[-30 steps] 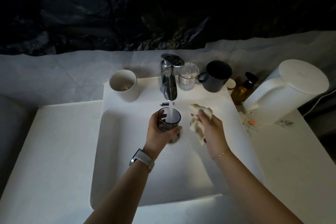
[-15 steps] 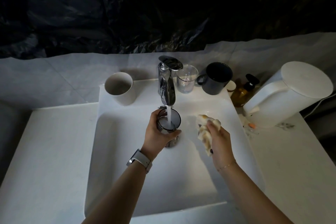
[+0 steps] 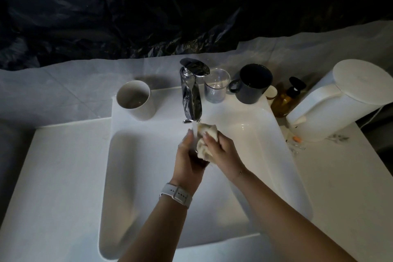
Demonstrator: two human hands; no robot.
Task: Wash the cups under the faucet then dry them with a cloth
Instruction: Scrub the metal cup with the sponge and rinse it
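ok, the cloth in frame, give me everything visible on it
The cloth is a cream, crumpled wad with faint darker patches, soft-looking. The right hand grips it with curled fingers, pressing it against the dark cup held by the left hand. It sits over the sink, right under the faucet, beside the water stream.

White watch strap (image 3: 176, 194), thin bracelet (image 3: 240, 172), bare forearms.

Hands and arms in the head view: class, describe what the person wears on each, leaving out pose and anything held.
Both forearms are bare, with no sleeves in view. The left hand has a white smartwatch on its wrist, the band pierced with small holes. The right hand has a thin chain bracelet at its wrist. No gloves or rings can be made out.
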